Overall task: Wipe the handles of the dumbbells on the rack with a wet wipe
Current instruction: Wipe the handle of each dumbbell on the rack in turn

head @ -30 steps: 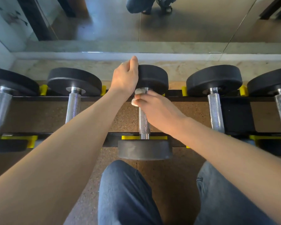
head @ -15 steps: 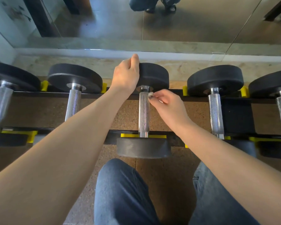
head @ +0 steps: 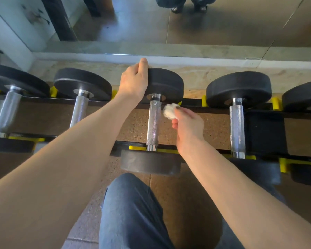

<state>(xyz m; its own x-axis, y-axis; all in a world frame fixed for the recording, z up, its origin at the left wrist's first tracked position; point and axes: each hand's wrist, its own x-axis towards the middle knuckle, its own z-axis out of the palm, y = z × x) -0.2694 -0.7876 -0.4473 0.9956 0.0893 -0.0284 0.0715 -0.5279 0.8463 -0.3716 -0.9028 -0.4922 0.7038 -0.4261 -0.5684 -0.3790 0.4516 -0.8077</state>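
Dumbbell (head: 153, 121) at centre frame lies across the black rack (head: 192, 102), its knurled chrome handle (head: 153, 123) bare and bright between two black weights. I see my left hand (head: 134, 81) curled over the far weight at 12 o'clock. My right hand (head: 186, 123) pinches a balled white wipe (head: 169, 111) just beside the handle at 3 o'clock; half a second ago it was touching the handle's top.

My left hand (head: 134, 81) covered the left side of the middle dumbbell's far plate (head: 166, 83), my fingertips were hidden behind it, outermost dumbbells at left edge (head: 11, 105) and right edge (head: 307, 97) were cropped, mirrored feet (head: 187, 4) cut off at top.
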